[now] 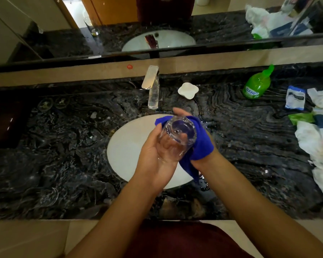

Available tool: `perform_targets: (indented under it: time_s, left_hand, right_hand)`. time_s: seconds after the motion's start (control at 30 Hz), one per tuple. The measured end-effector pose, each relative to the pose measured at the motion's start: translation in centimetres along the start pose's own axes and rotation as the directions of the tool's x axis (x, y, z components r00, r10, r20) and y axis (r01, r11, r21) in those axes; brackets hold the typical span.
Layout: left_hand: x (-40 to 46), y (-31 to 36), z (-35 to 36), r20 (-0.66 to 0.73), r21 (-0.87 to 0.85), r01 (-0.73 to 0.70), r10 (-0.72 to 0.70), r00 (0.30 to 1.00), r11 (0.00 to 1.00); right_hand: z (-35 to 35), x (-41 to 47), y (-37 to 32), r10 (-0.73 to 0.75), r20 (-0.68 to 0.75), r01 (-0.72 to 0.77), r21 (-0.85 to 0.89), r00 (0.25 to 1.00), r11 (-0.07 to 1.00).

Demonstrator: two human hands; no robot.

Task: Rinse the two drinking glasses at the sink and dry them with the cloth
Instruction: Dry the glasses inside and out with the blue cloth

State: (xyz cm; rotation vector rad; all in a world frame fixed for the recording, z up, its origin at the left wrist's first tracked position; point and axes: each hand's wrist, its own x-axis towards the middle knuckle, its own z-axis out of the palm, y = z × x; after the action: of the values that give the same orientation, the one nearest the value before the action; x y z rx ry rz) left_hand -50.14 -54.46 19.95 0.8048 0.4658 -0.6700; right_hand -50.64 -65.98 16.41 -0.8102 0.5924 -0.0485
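Head camera looks down: over the white sink basin (125, 146), the left hand (155, 153) cups a clear drinking glass (177, 135) lying tilted, while the right hand (199, 144), wrapped in a blue cloth (201, 142), grasps the glass's far side.

Little can be read here. The green soap bottle (256, 84) at the back right of the dark marble counter (63, 138) carries a blue oval label with pale characters, too small and blurred to make out. Right of it, a white and blue packet (295, 97) has a dark band of print, also unreadable. A small red round sticker (129, 66) sits on the beige ledge behind the tap; no writing shows on it.
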Motion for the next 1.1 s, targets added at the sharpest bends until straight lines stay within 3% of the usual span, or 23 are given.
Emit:
perform_targets:
  time_s: [0.17, 0.23, 0.3, 0.4, 0.5, 0.6, 0.9, 1.1]
  left_hand:
    - [5.7, -0.7, -3.5, -0.181, -0.122, 0.058, -0.080, 0.980, 0.991]
    - [8.2, -1.6, -5.3, -0.244, -0.163, 0.092, -0.130, 0.961, 0.982]
    - [10.9, -2.4, -7.5, -0.293, -0.198, 0.120, -0.176, 0.940, 0.973]
    - [13.6, -3.7, -10.8, -0.323, -0.234, 0.169, -0.241, 0.915, 0.957]
    - [15.3, -4.9, -13.0, -0.386, -0.202, 0.206, -0.271, 0.882, 0.957]
    - [16.4, -5.7, -14.0, -0.393, -0.190, 0.197, -0.259, 0.882, 0.962]
    - [19.0, -4.9, -15.3, -0.385, -0.212, 0.085, -0.163, 0.908, 0.974]
    - [17.4, -4.7, -12.9, -0.341, -0.108, 0.144, -0.173, 0.924, 0.984]
  right_hand:
    - [0.0, 2.5, 4.0, 0.175, -0.173, -0.145, 0.171, 0.969, 0.975]
    - [1.3, 3.6, 6.3, 0.142, -0.312, -0.123, 0.079, 0.940, 0.989]
    - [2.1, 5.2, 8.7, 0.176, -0.422, -0.143, 0.109, 0.889, 0.984]
    - [1.2, 6.0, 13.0, 0.064, -0.463, -0.134, -0.120, 0.884, 0.984]
    - [-0.6, 6.0, 16.4, -0.088, -0.453, -0.106, -0.386, 0.887, 0.917]
    - [-1.9, 6.9, 17.9, -0.177, -0.405, -0.065, -0.517, 0.897, 0.853]
    - [-2.8, 9.0, 19.3, -0.199, -0.251, 0.034, -0.539, 0.947, 0.842]
    - [-2.7, 7.3, 17.3, -0.390, -0.196, 0.179, -0.650, 0.900, 0.739]
